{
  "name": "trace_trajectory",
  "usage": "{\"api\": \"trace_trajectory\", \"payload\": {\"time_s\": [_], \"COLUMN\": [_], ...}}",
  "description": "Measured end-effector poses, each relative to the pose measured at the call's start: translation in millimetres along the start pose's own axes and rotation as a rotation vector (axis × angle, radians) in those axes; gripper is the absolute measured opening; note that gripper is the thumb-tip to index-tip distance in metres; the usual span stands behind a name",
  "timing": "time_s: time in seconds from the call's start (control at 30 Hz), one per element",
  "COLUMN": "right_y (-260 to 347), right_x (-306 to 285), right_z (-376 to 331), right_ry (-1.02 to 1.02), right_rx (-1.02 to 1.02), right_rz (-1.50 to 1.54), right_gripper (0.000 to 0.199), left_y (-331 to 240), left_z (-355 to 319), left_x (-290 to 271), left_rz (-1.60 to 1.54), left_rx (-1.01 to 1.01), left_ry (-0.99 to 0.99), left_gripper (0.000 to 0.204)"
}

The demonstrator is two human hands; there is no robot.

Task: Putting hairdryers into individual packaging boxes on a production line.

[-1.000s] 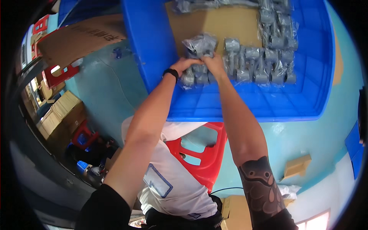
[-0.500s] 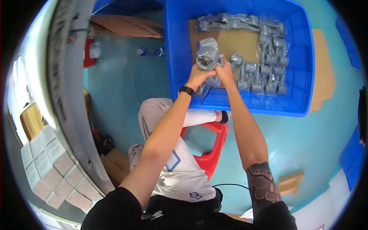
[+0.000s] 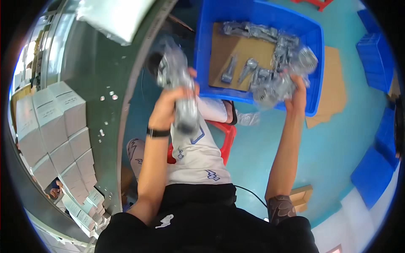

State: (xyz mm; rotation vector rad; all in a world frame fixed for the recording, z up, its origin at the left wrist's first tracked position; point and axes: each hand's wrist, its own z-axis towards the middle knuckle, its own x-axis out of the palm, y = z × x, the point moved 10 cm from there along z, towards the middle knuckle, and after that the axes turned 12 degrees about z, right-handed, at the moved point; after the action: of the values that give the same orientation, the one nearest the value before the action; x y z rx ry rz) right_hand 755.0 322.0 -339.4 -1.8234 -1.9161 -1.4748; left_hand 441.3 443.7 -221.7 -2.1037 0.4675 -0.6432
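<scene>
My left hand (image 3: 168, 105) is closed around several grey parts in clear plastic (image 3: 174, 69), held between the worktable and the bin; motion blurs them. Over the near right part of the blue bin (image 3: 203, 46), my right hand (image 3: 298, 95) grips more bagged grey parts with round ends (image 3: 278, 87). Inside the bin, wrapped grey parts (image 3: 261, 30) lie in rows along the far and right sides, on a cardboard sheet (image 3: 225, 44). Two loose ones, a wrapped part (image 3: 229, 71) and its neighbour (image 3: 248, 69), lie nearer the front. The plastic hides the parts' exact kind.
At left runs a dark worktable (image 3: 105, 147) with stacked white boxes (image 3: 50, 122) and small white scraps. A red stool (image 3: 228, 141) is beneath me. Flat cardboard (image 3: 331, 84) and blue bins (image 3: 371, 61) lie at right, with a small open carton (image 3: 301, 196) on the floor.
My hands were together over the bin's left part; now they are apart, each with wrapped grey parts. The left moved left toward the worktable, the right moved right. The view has shifted left.
</scene>
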Motion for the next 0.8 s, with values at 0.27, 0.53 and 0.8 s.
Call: {"api": "trace_trajectory", "payload": {"time_s": [0.27, 0.53, 0.8], "right_y": [108, -1, -123], "right_x": [148, 476, 529], "right_z": [-161, -194, -93], "right_ry": [0.472, 1.164, 1.055], "right_rx": [-0.194, -0.248, -0.038], "right_rz": [-0.071, -1.120, -1.549], "right_gripper": [0.067, 0.051, 0.056], "left_y": [-20, -184, -214], "left_z": [-170, -130, -74], "left_x": [77, 13, -110], "left_rz": [0.355, -0.044, 0.196], "left_rx": [0.152, 0.585, 0.430], "left_ry": [0.014, -0.641, -1.455], "left_gripper": [0.053, 0.083, 0.088]}}
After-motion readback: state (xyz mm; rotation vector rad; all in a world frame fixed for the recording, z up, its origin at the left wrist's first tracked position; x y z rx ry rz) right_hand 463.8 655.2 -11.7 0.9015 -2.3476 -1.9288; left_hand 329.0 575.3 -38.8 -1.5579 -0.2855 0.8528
